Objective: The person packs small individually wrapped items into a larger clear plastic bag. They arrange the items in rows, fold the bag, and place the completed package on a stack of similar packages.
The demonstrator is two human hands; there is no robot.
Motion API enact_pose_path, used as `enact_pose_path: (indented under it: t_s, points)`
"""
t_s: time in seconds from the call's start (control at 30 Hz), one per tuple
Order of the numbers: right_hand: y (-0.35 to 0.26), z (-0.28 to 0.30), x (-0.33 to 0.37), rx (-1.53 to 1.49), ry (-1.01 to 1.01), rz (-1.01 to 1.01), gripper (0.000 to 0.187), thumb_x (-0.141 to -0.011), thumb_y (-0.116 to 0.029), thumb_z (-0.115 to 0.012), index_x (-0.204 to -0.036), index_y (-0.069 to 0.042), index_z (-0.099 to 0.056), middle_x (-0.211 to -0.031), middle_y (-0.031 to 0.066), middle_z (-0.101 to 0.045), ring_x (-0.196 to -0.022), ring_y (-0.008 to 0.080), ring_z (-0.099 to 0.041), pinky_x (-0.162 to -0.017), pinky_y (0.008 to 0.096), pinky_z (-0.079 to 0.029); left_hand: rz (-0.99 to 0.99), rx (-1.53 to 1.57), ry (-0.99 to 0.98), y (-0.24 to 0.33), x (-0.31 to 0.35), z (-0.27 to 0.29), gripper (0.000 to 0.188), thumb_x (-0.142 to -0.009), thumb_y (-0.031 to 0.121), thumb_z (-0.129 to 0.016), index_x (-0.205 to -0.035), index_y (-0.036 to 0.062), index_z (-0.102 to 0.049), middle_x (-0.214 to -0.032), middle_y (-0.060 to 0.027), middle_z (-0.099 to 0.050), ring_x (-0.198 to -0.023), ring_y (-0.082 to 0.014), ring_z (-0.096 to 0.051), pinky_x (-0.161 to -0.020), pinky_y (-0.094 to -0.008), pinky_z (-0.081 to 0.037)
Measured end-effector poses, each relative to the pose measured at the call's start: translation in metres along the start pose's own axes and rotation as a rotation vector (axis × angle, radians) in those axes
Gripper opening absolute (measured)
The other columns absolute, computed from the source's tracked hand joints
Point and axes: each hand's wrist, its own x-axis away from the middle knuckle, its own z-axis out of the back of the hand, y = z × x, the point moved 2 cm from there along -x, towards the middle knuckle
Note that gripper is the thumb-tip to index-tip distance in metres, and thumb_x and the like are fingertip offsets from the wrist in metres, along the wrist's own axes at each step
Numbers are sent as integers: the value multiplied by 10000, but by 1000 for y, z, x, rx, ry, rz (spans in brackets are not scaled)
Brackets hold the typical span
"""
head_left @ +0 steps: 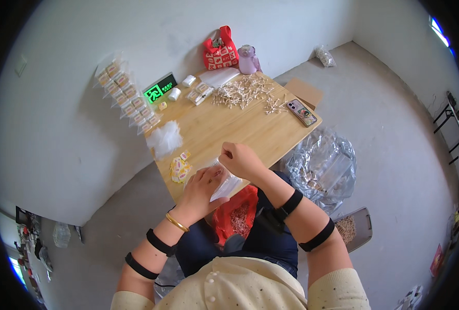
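At the table's near edge, my left hand [204, 187] rests on a clear plastic bag [226, 187], fingers bent over its top and side. My right hand [241, 159] is curled closed at the bag's far right corner; its fingertips are turned away, so what they pinch, if anything, is hidden. Left of my left hand lies a loose heap of small yellow-and-white labels [179, 170]. Beyond them is a pile of flat clear bags [165, 138]. A big pile of cotton swabs [244, 91] spreads across the far side of the wooden table [214, 126].
Packed clear bags [128, 98] stand stacked at the far left edge. A green exit sign [159, 89], red tote [220, 51], purple bottle [248, 60] and phone [302, 112] line the table's far and right sides. A large plastic sack [325, 165] and bin [357, 230] sit right.
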Motion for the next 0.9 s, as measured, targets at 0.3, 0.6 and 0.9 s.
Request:
enact_pose_path:
  t_s: [0.3,0.6,0.9]
  points:
    - [14,-1,-11,-162,-89,-111,265,-787,-241,-580,-717,14,-594,-697,235,-606,-677,406,-598,-618,453,-469,254,185,59,2,1,-1,415,-723,141,-799,-1076,65,-595,-979,-106,-565,-939,-298,-573,-819,-415,-479]
    - [18,-9,-11,-262,-91,-116,261,-799,-228,-581,-763,29,-611,-706,250,-596,-638,368,-589,-605,433,-461,293,356,-72,-26,-15,-15,365,-740,135,-813,-971,7,-562,-905,-130,-596,-824,-243,-630,-738,-344,-517]
    - [19,19,-3,-17,-59,-73,230,-846,-211,-602,-833,18,-625,-757,132,-651,-653,242,-605,-611,356,-475,383,193,1,-33,-15,19,146,-817,156,-709,-898,47,-654,-814,-139,-684,-746,-308,-675,-668,-401,-521]
